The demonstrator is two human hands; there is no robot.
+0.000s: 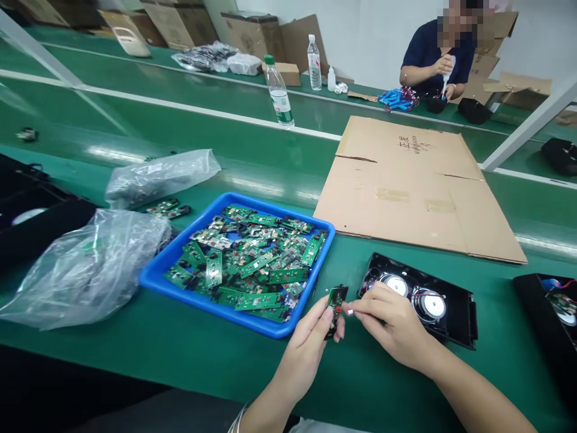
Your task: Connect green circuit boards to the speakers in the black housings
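My left hand (309, 343) is closed round a small green circuit board (336, 304), tilted upright, with a red part on its face. Close to the board's right side, my right hand (396, 325) pinches a small white connector (350, 312) between thumb and fingers. Whether the connector touches the board, I cannot tell. Partly behind my right hand lies a black speaker housing (462, 319), with two round silver speakers and red wires inside. To the left stands a blue tray (216, 319), heaped with green circuit boards (256, 264).
Clear plastic bags (90, 270) lie left of the tray. A flattened cardboard box (406, 198) spans the table behind the housing. Another black housing (541, 325) is at the right edge. A water bottle (280, 99) stands farther back. Across the line, a person (419, 60) holds a white bottle.
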